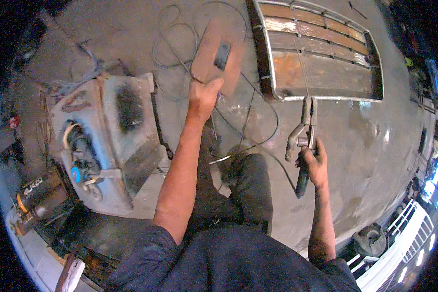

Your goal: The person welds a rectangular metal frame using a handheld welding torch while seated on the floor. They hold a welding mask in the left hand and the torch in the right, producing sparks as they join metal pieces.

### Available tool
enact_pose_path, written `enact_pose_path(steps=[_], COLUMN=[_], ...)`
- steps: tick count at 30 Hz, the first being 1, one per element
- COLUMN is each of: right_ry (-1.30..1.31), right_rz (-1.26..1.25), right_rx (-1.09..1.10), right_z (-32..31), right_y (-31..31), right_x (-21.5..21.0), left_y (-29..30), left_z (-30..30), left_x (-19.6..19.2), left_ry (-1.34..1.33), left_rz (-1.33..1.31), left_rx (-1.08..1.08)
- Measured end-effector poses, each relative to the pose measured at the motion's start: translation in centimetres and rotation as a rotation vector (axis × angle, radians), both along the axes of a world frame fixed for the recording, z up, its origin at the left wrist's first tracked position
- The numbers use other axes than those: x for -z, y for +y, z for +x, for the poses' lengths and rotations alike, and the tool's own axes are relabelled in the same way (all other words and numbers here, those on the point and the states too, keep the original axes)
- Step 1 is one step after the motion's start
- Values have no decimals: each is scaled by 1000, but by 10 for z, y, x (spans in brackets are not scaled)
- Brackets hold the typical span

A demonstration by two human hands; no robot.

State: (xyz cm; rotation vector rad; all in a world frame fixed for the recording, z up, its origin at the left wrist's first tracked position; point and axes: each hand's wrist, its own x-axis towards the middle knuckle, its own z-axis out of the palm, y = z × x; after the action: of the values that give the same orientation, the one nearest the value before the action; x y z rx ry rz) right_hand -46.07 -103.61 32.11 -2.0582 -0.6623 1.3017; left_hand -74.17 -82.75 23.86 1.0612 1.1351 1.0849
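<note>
electrode holder (304, 131) upright, jaws toward frame (321, 53)

Single head-worn fisheye view, looks steeply down from above person's own forearms onto concrete floor (355, 146); close range.

The left hand (204, 95) reaches forward, seemingly clenched; the right hand (314, 163) is fisted, its arm bent close.

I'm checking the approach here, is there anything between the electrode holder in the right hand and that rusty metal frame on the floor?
Nothing visible. The electrode holder in the right hand points at the metal frame, its tip at the frame's near rail, only bare concrete floor around.
</note>
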Motion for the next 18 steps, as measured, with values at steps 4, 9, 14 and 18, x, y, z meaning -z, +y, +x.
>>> enact_pose_path(steps=[4,9,14,18], right_ry=[-82,-28,-86,-226], right_rz=[-77,-16,35,117], right_rx=[-116,-137,-238,-254], right_z=[7,19,26,27], right_y=[21,37,62,76], right_x=[61,147,201,235], left_y=[21,20,36,20], left_z=[20,-3,-14,-15], left_x=[51,71,86,82], left_ry=[-112,50,119,16], left_rz=[143,-106,243,373], left_rx=[-119,-41,-129,-207])
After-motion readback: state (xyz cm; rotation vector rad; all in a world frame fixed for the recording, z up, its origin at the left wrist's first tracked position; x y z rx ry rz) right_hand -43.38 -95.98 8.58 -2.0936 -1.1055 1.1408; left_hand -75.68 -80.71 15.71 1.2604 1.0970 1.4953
